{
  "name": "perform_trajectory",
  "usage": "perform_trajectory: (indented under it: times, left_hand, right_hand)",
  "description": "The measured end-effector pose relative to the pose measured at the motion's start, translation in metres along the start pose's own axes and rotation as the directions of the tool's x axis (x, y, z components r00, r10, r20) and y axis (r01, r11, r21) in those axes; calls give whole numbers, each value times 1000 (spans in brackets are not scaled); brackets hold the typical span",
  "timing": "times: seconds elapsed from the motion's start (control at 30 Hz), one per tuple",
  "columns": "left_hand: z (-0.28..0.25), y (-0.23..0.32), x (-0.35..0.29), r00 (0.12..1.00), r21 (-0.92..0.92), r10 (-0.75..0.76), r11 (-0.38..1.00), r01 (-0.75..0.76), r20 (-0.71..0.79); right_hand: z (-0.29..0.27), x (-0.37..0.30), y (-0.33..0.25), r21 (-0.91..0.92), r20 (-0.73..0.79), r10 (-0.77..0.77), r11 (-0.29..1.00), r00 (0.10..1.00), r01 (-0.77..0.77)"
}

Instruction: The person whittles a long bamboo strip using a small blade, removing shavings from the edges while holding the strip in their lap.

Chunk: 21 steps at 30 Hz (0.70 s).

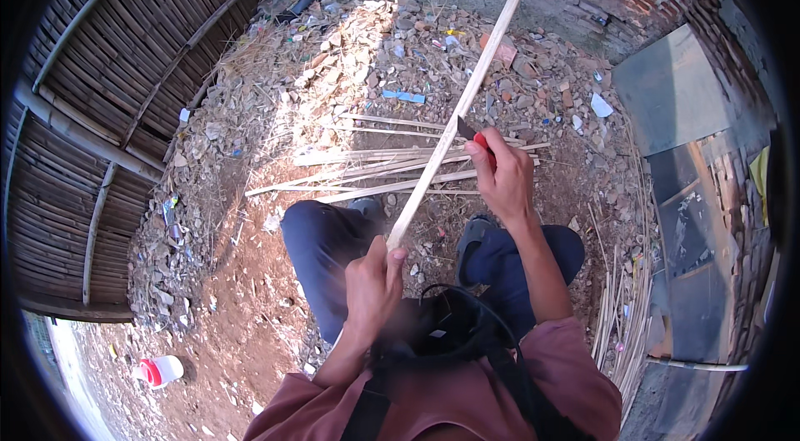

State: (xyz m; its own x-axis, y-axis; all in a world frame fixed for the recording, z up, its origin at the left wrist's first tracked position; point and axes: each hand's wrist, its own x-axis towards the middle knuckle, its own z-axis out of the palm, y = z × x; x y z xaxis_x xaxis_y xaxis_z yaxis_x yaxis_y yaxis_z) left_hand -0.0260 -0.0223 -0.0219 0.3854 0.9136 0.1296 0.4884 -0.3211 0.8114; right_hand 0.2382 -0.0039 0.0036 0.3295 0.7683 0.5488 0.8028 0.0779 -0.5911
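While the left hand [372, 281] is gripping the near end of a bamboo strip [460, 105], the right hand [502, 177] is clenching a red-handled knife [472, 135] against it; finished slats [392, 170] are piling up beyond, with more bamboo sticks [621, 316] waiting at right.

A white plastic jar with a red lid [158, 370] lies on the bare earth at lower left. Scraps of blue wrapper [405, 96] lie among the rubble farther off. Neither label is legible.
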Motion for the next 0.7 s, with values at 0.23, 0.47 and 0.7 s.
perform_trajectory:
  times: [0.23,0.47,0.7]
  left_hand:
    - [-2,-21,-27,996,52,-29,998,25,79]
    - [-18,-25,-33,1000,73,18,997,-17,-13]
    - [-12,-10,-13,999,-13,-29,1000,29,-41]
  right_hand:
    - [-32,33,42,-48,-53,116,992,992,-118]
    - [-65,39,57,324,-12,290,906,957,-271]
    - [-36,-21,17,372,145,13,926,989,-67]
